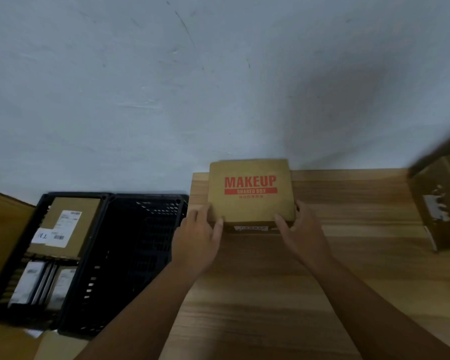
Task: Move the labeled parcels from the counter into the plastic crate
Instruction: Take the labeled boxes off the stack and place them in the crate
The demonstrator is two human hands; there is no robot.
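Two bare forearms reach out over the wood-grain counter (270,294), and both hands are clamped on the same parcel. The left hand (198,242) takes the near left corner, thumb laid on the top edge and fingers wrapped round the side. The right hand (303,235) mirrors it at the near right corner, thumb across the front edge and fingers curled along the right side.

Between them is the makeup box (251,193), a flat, square brown cardboard carton. Its lid is printed in red with "MAKEUP" over a red band reading "SHARED BOX" and a line of smaller red characters below. A white label (251,228) runs along its dark near face, too blurred to read. The box is at the back left of the counter, close to the wall (192,87); I cannot tell whether it rests there or is just lifted.

Left of the counter, lower down, stand two black plastic crates side by side. The nearer crate (146,242) shows only its slotted walls. The far crate (76,194) holds a brown labelled parcel (65,227) and some pale packets in front of it. At the counter's right edge sits another brown carton (439,203), badly blurred.
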